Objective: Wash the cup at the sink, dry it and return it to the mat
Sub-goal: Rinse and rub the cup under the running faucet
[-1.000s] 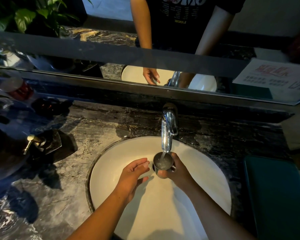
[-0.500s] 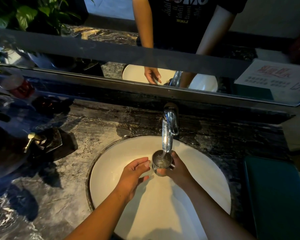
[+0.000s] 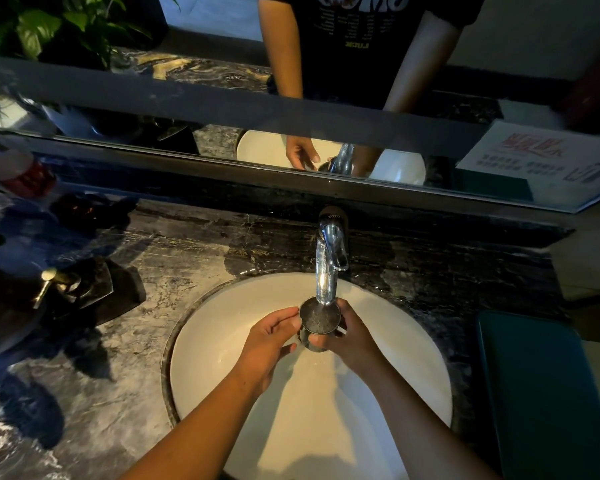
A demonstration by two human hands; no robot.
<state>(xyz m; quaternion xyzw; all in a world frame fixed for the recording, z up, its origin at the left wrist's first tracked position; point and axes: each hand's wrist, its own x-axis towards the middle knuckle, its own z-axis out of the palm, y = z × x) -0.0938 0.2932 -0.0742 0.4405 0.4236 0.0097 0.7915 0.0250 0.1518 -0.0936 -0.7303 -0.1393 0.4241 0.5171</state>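
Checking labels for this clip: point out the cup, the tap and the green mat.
cup (image 3: 307, 338): head view, on its dark side wall.
tap (image 3: 327, 271): head view, on the shiny spout.
green mat (image 3: 541, 393): head view, on its flat top.

Single head-worn wide-angle view, looking forward and down, close above the sink (image 3: 215, 362), mirror (image 3: 499, 57) along the top

The brand name "TOTO" is stamped on the far top of the chrome faucet (image 3: 329, 258). Printing on the mirrored shirt (image 3: 361, 46) and the far-right white sign (image 3: 541, 157) is illegible.
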